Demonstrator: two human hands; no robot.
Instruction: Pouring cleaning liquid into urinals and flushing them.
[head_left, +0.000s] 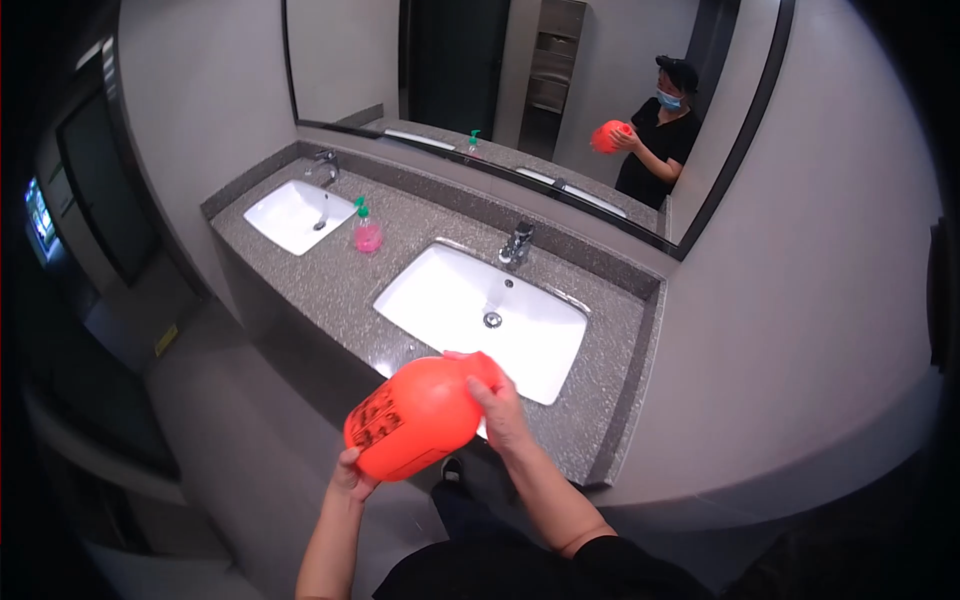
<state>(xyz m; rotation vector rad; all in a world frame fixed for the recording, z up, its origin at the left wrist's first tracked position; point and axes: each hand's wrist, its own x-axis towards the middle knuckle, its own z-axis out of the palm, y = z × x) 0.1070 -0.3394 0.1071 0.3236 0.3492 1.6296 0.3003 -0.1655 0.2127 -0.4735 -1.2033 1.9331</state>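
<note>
Both my hands hold an orange plastic jug (424, 412), tilted, in front of the nearer washbasin. At the jug's lower left end, my left hand (355, 474) supports the base. My right hand (499, 409) grips the neck end at the upper right, its thumb on top; the fingers behind are mostly hidden. Dark writing covers part of the jug's side. Just beyond lies the white nearer sink (450, 292) with a metal drain, and a chrome faucet (516, 244) stands behind it.
The speckled stone countertop (322, 289) also bears a second white sink (281, 217), its faucet (328, 163) and a pump bottle with pink liquid (367, 236). A framed mirror (480, 75) hangs above. A wall (765, 337) bounds the right.
</note>
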